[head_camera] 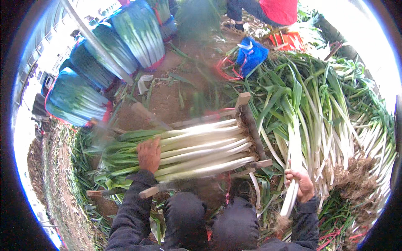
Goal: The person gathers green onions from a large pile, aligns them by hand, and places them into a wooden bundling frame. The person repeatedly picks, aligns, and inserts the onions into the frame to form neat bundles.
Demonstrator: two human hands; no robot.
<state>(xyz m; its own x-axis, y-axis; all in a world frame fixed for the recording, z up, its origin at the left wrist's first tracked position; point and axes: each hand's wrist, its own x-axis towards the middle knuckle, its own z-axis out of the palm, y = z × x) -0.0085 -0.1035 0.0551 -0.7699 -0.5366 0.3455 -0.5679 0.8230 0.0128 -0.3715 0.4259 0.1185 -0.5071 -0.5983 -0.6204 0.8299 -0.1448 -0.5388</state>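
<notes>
A row of long green onions (201, 144) lies side by side in a wooden frame (262, 163), their rooted ends against the frame's board at the right and their green leaves to the left. My left hand (149, 154) rests on the leafy part of this row, fingers spread. At the right, my right hand (300, 185) is closed around the white stalks of a few green onions (293, 141), whose roots hang low and whose leaves point away from me. These stalks are beside a large heap of green onions (326, 125).
Wrapped bundles of green onions (138, 34) stand at the upper left beside a metal pole (97, 42). A blue cloth or bag (251, 55) and red cord (227, 69) lie beyond the frame. A person (278, 11) is at the top right. Loose leaves litter the soil.
</notes>
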